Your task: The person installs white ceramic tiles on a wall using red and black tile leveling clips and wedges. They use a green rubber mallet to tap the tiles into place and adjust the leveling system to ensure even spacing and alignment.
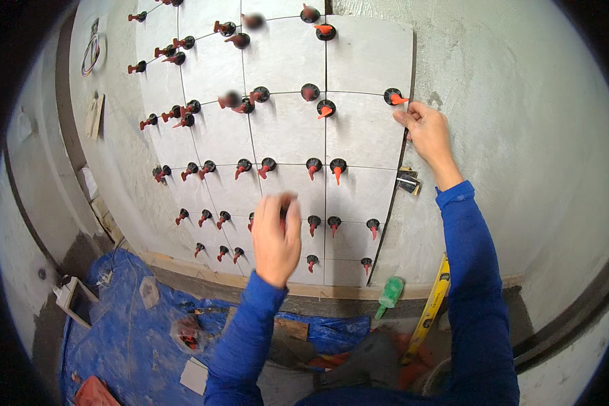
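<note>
From my remote station I observe two bare hands in blue sleeves working before a wall (514,155) partly covered with pale grey tiles (365,132). The right hand (427,132) is raised at the right edge of the tiling. Its thumb and forefinger are drawn near each other, just beside the tip of an orange-handled clip (393,97). I cannot tell whether these fingers touch the handle. That clip sits at the right end of a joint between two tiles, its handle pointing right.

The left hand (276,243) is nearer and lower, in front of the tiles; its fingers are curled and blurred, and I cannot tell whether they have hold of anything. Red-handled clips (314,168) with black bases line the joints, many of them far left.

Right of the tiles, a small dark block (408,181) lies against the bare wall. Near the wall's foot I note a green tool (390,294) and, to its right, a yellow spirit level (432,303) standing at a slant. Near left, a blue sheet (139,331) covers the floor, with a clear bag (187,333) of red pieces and a pale square piece (194,376) on it.
</note>
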